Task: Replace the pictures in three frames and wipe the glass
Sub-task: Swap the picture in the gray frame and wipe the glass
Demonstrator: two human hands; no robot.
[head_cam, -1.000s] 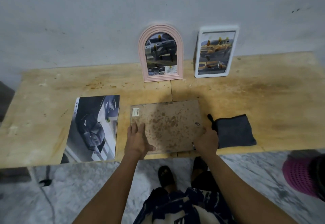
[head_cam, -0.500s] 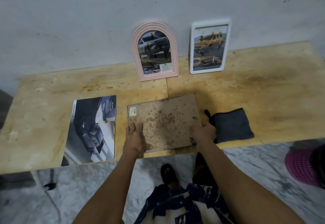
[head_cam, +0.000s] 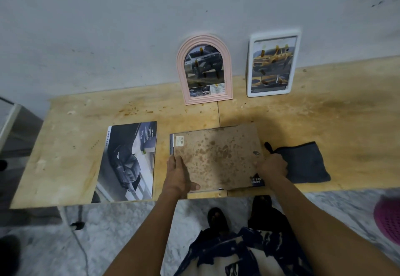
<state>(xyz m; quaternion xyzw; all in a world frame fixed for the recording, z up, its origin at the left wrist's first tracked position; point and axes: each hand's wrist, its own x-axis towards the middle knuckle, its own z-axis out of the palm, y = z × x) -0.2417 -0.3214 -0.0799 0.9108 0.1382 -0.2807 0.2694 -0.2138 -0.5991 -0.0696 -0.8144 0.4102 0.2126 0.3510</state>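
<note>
Both your arms reach forward and down over the near edge of the wooden table (head_cam: 65,167). Your left hand (head_cam: 179,176) lies flat with straight fingers on the left side of the stained brown backing board (head_cam: 216,158), thumb spread along its near edge. Your right hand (head_cam: 273,165) curls round the board's right edge, gripping it; a printed sheet peeks out beneath the corners. A dark car picture (head_cam: 127,161) lies just left of the board, a folded dark cloth (head_cam: 305,163) just right. A pink arched frame (head_cam: 204,70) and a white frame (head_cam: 272,65) lean upright against the wall.
</note>
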